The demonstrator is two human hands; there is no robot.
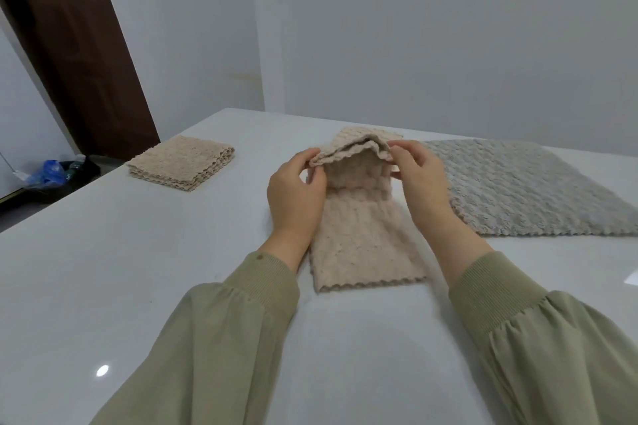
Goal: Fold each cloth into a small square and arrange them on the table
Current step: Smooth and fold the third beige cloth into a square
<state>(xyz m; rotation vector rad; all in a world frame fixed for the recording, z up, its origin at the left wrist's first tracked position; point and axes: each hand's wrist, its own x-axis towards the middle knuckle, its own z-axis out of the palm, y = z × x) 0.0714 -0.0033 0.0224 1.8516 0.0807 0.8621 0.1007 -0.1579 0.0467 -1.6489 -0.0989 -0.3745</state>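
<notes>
Folded stack (pixel 181 162): beige cloths, squared and piled, far left on the white table (pixel 103 269), well apart from the hands.
Left hand (pixel 297 195): fingers pinch the left corner of the raised far edge of the beige cloth (pixel 362 238); grip closed on fabric.
Beige cloth: long narrow strip, centre of table; near end lies flat, far end lifted and curling toward the person, two layers visible at the held edge.
Right hand (pixel 419 179): pinches the right corner of the same edge, closed on fabric.
Grey cloth (pixel 528 190): spread flat, unfolded, just right of the right hand.
Step, judged: folding far end over near end to make the square.
Risk: layers may slip apart at the pinch, or corners land uneven, giving a skewed square; the right sleeve could drag the grey cloth.
</notes>
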